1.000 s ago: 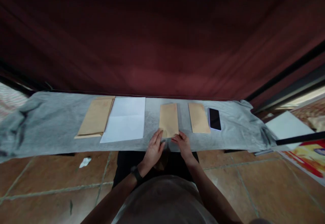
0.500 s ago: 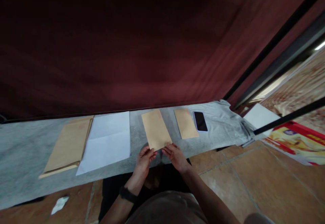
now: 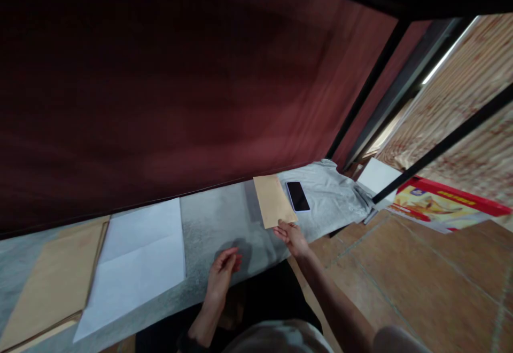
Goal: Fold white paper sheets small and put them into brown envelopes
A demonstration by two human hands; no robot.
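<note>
My right hand [image 3: 292,236] pinches the near edge of a small brown paper envelope [image 3: 274,199]. The envelope is just left of a dark-screened phone [image 3: 297,196] on the grey cloth-covered table. Only one small envelope can be made out there; anything beneath it is hidden. My left hand [image 3: 223,268] hovers over the table's near edge with loosely curled fingers and nothing in it. To its left lie white paper sheets [image 3: 140,257] with a crease across them. Farther left is a stack of larger brown envelopes [image 3: 56,278], partly under the paper's side.
A dark red curtain-like panel [image 3: 208,128] rises behind the narrow table [image 3: 212,203]. At right are black frame bars [image 3: 449,144], a white board [image 3: 377,179] and a red-and-yellow printed box [image 3: 436,203] by the tiled floor [image 3: 401,267].
My right hand has carried the small envelope rightwards, over where the second one lay beside the phone. My left hand has let go of it. The view has turned right.
</note>
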